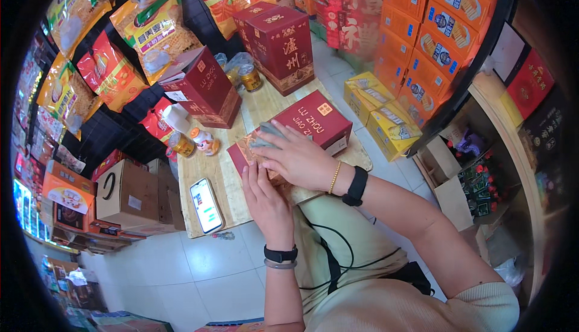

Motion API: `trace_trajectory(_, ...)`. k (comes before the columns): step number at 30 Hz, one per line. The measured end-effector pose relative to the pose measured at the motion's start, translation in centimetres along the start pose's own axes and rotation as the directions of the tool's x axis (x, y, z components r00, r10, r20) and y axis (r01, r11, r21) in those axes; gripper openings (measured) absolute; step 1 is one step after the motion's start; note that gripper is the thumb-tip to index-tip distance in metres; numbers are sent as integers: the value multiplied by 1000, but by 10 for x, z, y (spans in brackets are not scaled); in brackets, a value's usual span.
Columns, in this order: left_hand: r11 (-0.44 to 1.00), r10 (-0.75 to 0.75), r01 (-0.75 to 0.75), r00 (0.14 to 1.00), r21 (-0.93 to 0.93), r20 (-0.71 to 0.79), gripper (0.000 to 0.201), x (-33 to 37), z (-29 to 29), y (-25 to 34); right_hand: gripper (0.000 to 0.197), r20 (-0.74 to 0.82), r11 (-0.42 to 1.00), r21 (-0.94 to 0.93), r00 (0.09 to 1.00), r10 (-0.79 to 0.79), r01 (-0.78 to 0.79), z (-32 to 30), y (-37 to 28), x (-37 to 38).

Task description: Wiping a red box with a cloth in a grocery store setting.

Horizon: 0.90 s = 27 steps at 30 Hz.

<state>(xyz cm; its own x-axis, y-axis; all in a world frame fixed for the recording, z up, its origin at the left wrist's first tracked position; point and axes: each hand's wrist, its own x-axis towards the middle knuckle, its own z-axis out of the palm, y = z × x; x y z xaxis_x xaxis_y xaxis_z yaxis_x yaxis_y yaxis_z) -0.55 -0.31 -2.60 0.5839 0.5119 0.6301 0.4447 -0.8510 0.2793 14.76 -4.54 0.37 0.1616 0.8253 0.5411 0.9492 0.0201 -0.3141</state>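
Note:
A dark red carton [322,116] with gold lettering lies on its side on a wooden table, its lower part banded with a gold-brown pattern. My right hand [300,160] presses a bunched grey cloth [269,134] onto that patterned part, with the cloth caught under its fingers. Close by, my left hand [265,196] rests with outstretched fingers against the carton's near left end. Beyond it stand two more dark red cartons: a tall one [280,45] and a smaller one [205,87] to its left.
On the wooden table [194,228] are a lit phone [206,205], a small white-and-orange bottle [205,142], and gold cans [249,77]. Yellow boxes [392,130] and stacked orange cartons [443,36] stand at right. Hanging snack bags [111,69] and brown cartons [129,196] line the left.

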Motion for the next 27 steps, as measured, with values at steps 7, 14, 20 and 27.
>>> trace_trajectory(7, 1000, -29, 29, 999, 2, 29, 65, -2, -1, -2, 38, 75, 997, 24, 994, -76, 75, -31, 9, -23)
trace_trajectory(14, 999, -43, 43, 998, -13, 36, 66, 2, -7, 4, 36, 89, 997, -44, 994, 63, -59, -63, 44, -34)
trace_trajectory(20, 998, -52, 53, 998, -41, 22, 66, 2, -4, 3, 38, 71, 984, -78, 984, 163, -157, -62, 64, -19)
trace_trajectory(27, 999, -35, 36, 999, -26, 9, 63, 1, 1, 1, 39, -37, 972, -189, 991, 132, -137, -13, 62, 11)
